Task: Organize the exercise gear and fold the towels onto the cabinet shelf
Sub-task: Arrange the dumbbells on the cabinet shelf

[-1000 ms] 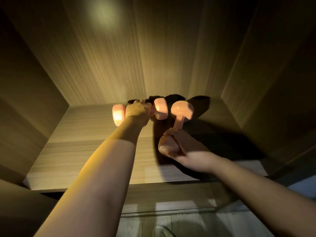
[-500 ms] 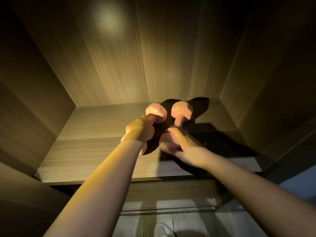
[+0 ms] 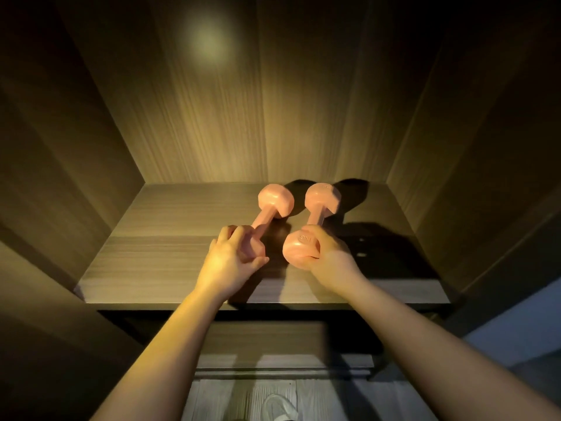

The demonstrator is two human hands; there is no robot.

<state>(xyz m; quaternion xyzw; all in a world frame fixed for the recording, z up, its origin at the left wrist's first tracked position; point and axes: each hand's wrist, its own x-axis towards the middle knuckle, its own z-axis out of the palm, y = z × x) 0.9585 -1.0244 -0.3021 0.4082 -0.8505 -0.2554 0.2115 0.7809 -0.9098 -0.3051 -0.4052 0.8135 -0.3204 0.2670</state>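
On the cabinet shelf [image 3: 151, 253], right of centre: left hand [image 3: 230, 259], fingers curled round the near end of the left dumbbell [image 3: 274, 202]; right dumbbell [image 3: 321, 199] lay just beside, near head gripped by the right hand [image 3: 331, 256], fingers curled. Step judged: seating the pair. Next called for releasing both, then the towels.

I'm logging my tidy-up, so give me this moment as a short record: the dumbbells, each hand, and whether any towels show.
place: wooden cabinet shelf
left dumbbell: pink, lying on the shelf, pointing toward the back
right dumbbell: pink, beside it, roughly parallel, not touching
left hand: grips left dumbbell's near end
right hand: grips right dumbbell's near head
towels: none in view
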